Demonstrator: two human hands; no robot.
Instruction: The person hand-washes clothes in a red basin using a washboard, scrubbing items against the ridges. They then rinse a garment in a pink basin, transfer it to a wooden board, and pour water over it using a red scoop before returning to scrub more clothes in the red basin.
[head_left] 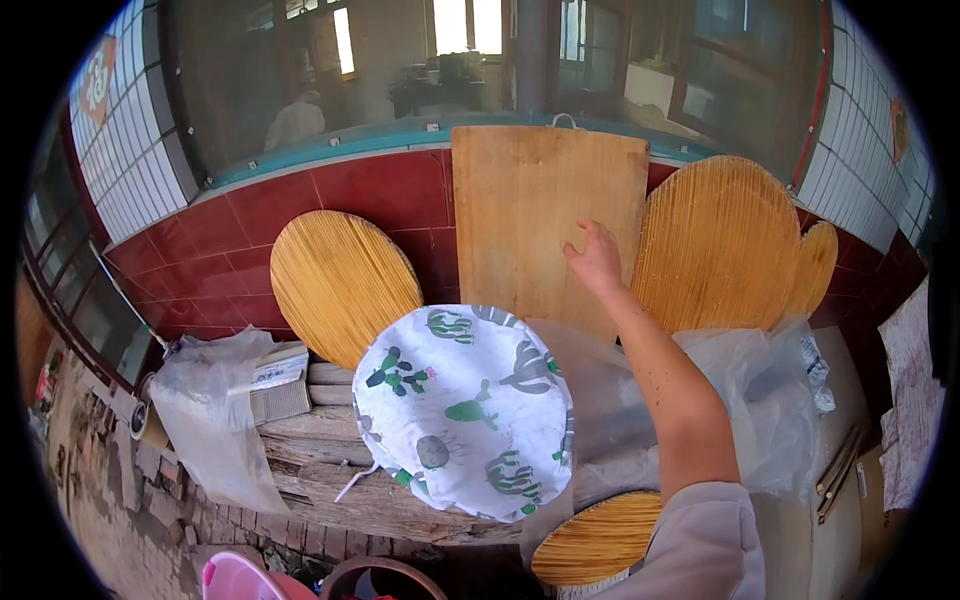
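Observation:
My right hand point(594, 256) reaches forward in front of a large rectangular wooden board point(525, 205) that leans upright against the wall. Its thumb and fingers are apart and hold nothing; whether the fingertips touch the board I cannot tell. Below it, a round item in a white cloth cover with green and grey cactus prints point(465, 415) rests on the weathered wooden bench point(330, 455). Right of the board stands a big rounded mat of yellow stalks point(715, 245). A similar round stalk mat point(340, 280) leans at the left. My left hand is out of view.
Clear plastic sheeting point(745, 390) lies over the bench's right side, with another plastic sheet point(205, 400) at the left. A third stalk mat point(600, 540) sits low in front. Near my feet are a pink basin point(240, 578) and a brown tub point(380, 575). Windows rise behind.

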